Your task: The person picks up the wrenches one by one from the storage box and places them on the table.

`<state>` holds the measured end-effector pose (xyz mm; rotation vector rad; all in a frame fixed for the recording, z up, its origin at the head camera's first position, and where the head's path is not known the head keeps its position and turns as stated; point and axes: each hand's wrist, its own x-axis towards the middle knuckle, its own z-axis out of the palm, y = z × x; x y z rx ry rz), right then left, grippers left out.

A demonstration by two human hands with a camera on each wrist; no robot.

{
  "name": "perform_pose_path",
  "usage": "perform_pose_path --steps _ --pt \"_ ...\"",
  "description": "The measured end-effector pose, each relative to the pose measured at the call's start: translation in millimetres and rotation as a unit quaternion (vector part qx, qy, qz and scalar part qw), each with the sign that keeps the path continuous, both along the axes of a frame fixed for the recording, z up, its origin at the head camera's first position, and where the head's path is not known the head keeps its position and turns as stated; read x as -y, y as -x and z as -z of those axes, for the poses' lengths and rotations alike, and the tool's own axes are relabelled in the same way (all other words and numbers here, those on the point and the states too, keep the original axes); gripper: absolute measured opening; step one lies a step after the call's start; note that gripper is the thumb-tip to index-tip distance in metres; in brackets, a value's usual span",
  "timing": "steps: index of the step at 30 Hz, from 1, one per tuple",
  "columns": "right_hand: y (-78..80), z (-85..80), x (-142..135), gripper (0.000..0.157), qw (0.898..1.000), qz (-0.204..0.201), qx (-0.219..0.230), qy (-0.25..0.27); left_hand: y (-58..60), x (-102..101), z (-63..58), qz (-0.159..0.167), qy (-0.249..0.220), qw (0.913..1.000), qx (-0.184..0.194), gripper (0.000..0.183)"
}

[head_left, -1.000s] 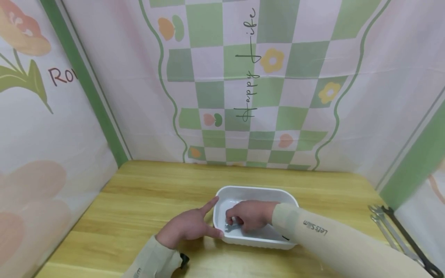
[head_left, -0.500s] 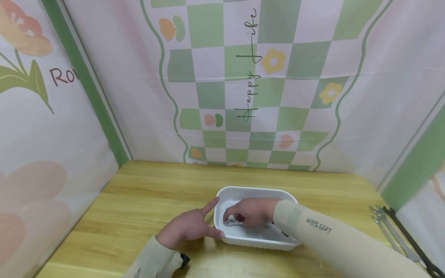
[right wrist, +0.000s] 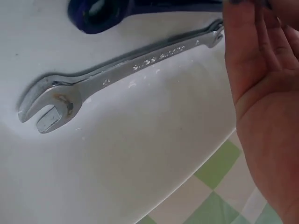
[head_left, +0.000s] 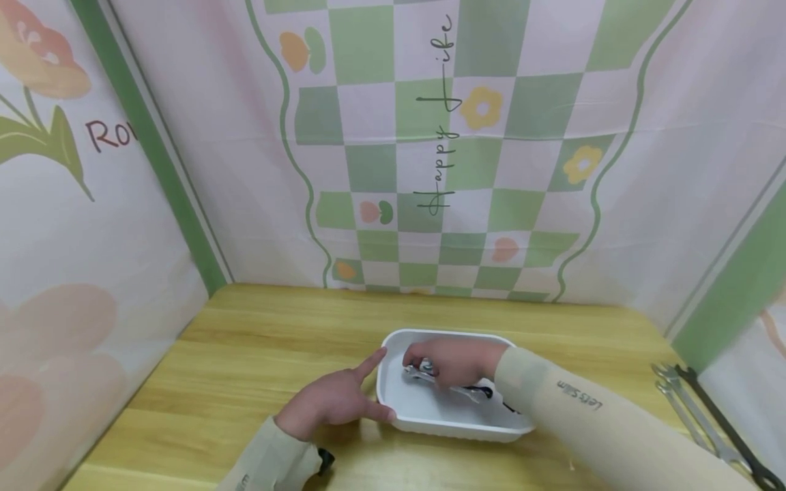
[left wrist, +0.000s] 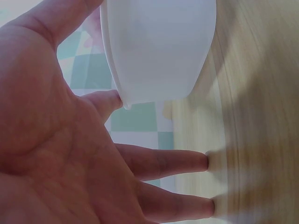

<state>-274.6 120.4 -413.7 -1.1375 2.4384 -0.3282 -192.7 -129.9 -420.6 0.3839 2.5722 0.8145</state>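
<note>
My left hand has straight, spread fingers against the left end of a white plastic tray. Its thumb and index finger touch the rim, while two other fingertips meet the table in the left wrist view. Inside the tray, my right hand curls its fingers on at least one wrench. A silver open-end wrench and a dark blue wrench with a ring end show in the right wrist view. The dark one runs into the fingers; whether the silver one is also held, I cannot tell.
Several wrenches, silver and black, lie side by side at the table's right edge. The wooden table ends at a fabric wall with green checks. Fabric walls also stand left and right.
My right hand has shifted right and slightly toward the back of the tray. The silver and dark wrench ends moved with it and show more now. My left hand has stayed put.
</note>
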Motion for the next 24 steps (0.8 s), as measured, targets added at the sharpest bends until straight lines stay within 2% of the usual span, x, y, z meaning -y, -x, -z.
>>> perform_pose_path --steps 5,10,16,24 --pt "-2.5 -8.6 -1 0.066 0.998 0.041 0.034 0.027 -0.5 0 -0.8 0.002 -0.003 1.0 0.0 0.114" --pt "-2.6 -13.9 -6 0.066 0.992 0.084 0.075 0.062 -0.6 0 -0.8 0.005 -0.006 1.0 -0.002 0.114" --pt "1.6 -19.2 -16 0.062 0.981 0.1 0.108 0.123 0.0 0 -0.2 0.004 -0.006 1.0 -0.004 0.114" --pt "5.6 -26.3 -25 0.061 0.97 0.123 0.133 0.164 -1.6 0 -1.3 0.003 -0.014 0.9999 -0.004 0.115"
